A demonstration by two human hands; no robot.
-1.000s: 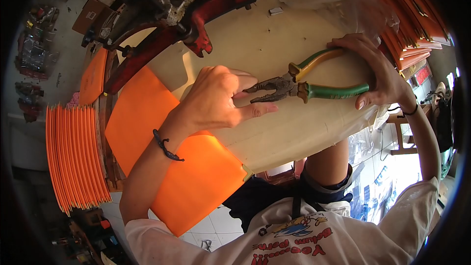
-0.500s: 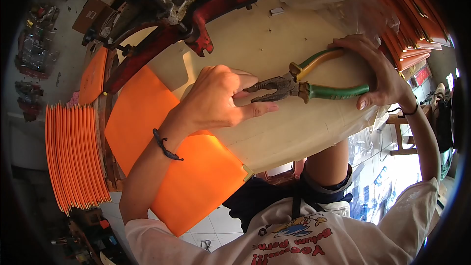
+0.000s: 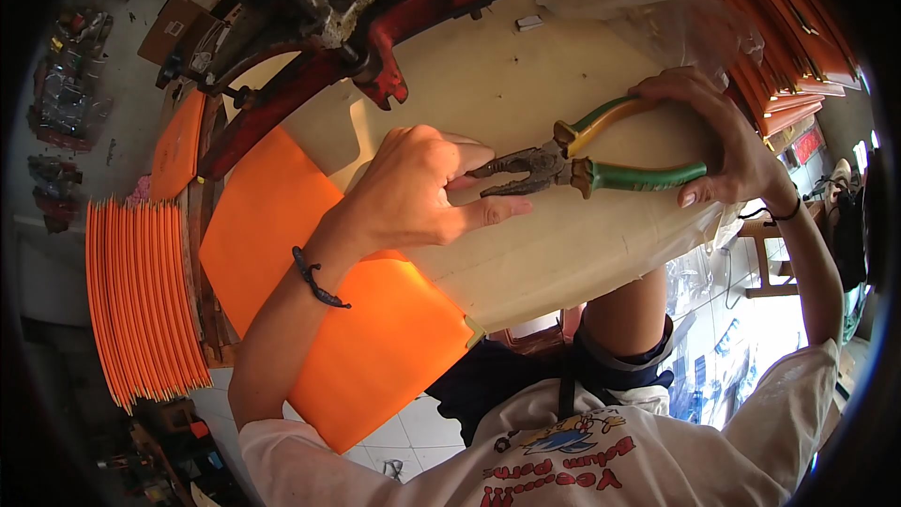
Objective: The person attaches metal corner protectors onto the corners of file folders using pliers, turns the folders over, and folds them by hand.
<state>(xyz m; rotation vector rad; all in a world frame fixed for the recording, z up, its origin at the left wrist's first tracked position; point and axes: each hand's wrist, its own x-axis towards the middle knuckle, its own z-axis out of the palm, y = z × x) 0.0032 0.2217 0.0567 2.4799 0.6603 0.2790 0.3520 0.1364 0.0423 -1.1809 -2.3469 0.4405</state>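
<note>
My right hand (image 3: 699, 127) is wrapped round the spread handles of a pair of combination pliers (image 3: 601, 169) with green and yellow grips. Their worn dark jaws are parted and point left, at my left hand (image 3: 413, 183). The fingers of that hand are curled in, with the thumb reaching along under the lower jaw and the index finger beside the upper one. Whatever small thing they may pinch is hidden. Below my left wrist lies an orange folder (image 3: 375, 357) with a metal piece on its corner, partly covered by my forearm.
A red and black metal machine (image 3: 375, 38) stands across the back of the pale work surface (image 3: 526, 263). A stack of orange folders (image 3: 145, 300) stands at the left, and more orange folders (image 3: 770, 28) are piled at the upper right beside clear plastic (image 3: 657, 23).
</note>
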